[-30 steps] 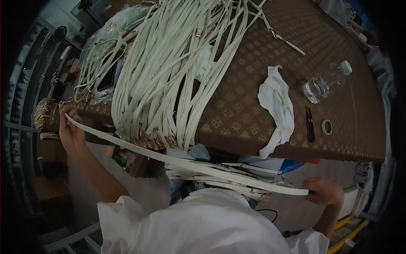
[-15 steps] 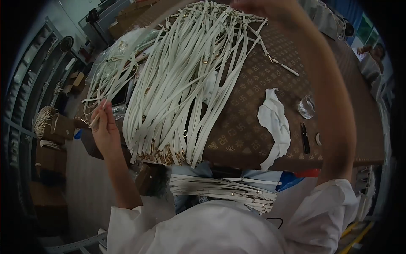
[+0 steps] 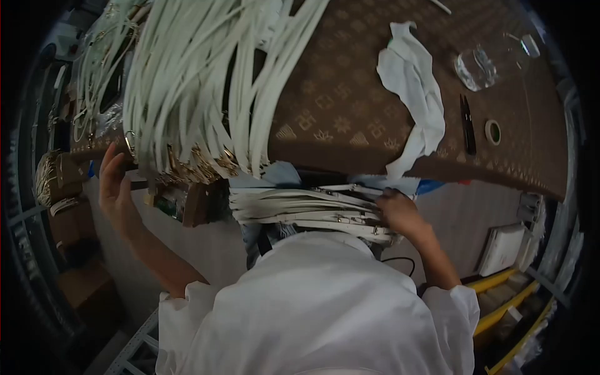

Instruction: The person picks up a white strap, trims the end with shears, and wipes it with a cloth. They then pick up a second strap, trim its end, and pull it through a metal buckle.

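My left hand [image 3: 117, 190] is raised beside the table's near left edge, its fingers apart and nothing visible in them. Close above it hang the metal-fitted ends of a thick pile of pale straps [image 3: 187, 81], draped over the table edge. Across my lap lies a second bundle of whitish straps [image 3: 294, 206] with small metal buckles. My right hand [image 3: 403, 212] is at this bundle's right end, fingers bent and closed on a strap there; the fingertips are partly hidden and dark.
On the brown patterned tablecloth [image 3: 331, 112] lie a crumpled white cloth [image 3: 415, 94], black thread snips [image 3: 467, 125], a tape roll [image 3: 493, 132] and a clear bottle [image 3: 478, 67]. Cardboard boxes [image 3: 65, 225] stand left; a yellow-railed rack [image 3: 500, 306] is at lower right.
My right hand has come down from the pile's far end to the straps on my lap. My left hand no longer holds a strap end. The view has tilted downward.
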Motion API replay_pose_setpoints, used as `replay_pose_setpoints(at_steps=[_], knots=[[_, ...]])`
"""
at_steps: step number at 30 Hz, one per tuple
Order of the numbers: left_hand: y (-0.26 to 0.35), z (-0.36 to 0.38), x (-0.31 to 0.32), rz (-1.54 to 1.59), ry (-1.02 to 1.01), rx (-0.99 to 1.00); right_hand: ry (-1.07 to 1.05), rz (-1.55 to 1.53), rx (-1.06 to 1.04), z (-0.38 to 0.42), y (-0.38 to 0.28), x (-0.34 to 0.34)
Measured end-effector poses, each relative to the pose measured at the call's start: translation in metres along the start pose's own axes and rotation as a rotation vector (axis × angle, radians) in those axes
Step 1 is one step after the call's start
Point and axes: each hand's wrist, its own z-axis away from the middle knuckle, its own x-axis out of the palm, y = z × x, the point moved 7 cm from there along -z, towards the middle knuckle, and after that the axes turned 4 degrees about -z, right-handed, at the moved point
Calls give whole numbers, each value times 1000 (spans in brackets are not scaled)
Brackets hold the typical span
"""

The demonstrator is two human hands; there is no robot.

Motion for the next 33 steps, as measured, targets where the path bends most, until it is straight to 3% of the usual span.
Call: replay_pose_setpoints(at_steps=[1,3,4,6,7,9,11,13,15,17,18,20,22,26,30,32,33], knots=[[6,8,5,-2,-29,-17,88,-38,-14,2,-2,-3],[19,30,-10,-204,357,-115,133,-162,-6,6,-3,-14],[25,37,-3,-208,343,-115,196,-275,-10,8,-2,-19],[62,49,21,-175,242,253,254,-419,25,8,4,-19],[77,56,36,-175,241,255,353,-405,27,10,4,-25],[116,71,105,91,-261,295,457,-390,29,8,10,-29],[132,86,163,159,-691,288,513,124,-53,1,10,-22],[129,110,206,243,-941,317,534,138,-78,0,11,-21],[130,127,235,199,-933,360,549,154,-112,3,-1,-30],[126,144,252,153,-923,390,400,-480,18,15,-20,-53],[124,153,258,151,-927,413,397,-482,21,21,-33,-67],[126,155,259,164,-941,443,533,-499,-224,40,-64,-104],[124,147,253,465,-1315,85,542,-554,-213,44,-62,-116],[109,107,210,192,-1435,-50,504,-796,-177,45,-50,-121],[96,97,189,46,-1497,-96,484,-843,-251,40,-66,-127],[124,93,185,148,-1264,496,498,-743,-391,37,-83,-133],[133,100,190,146,-1262,492,494,-745,-394,33,-90,-132]])
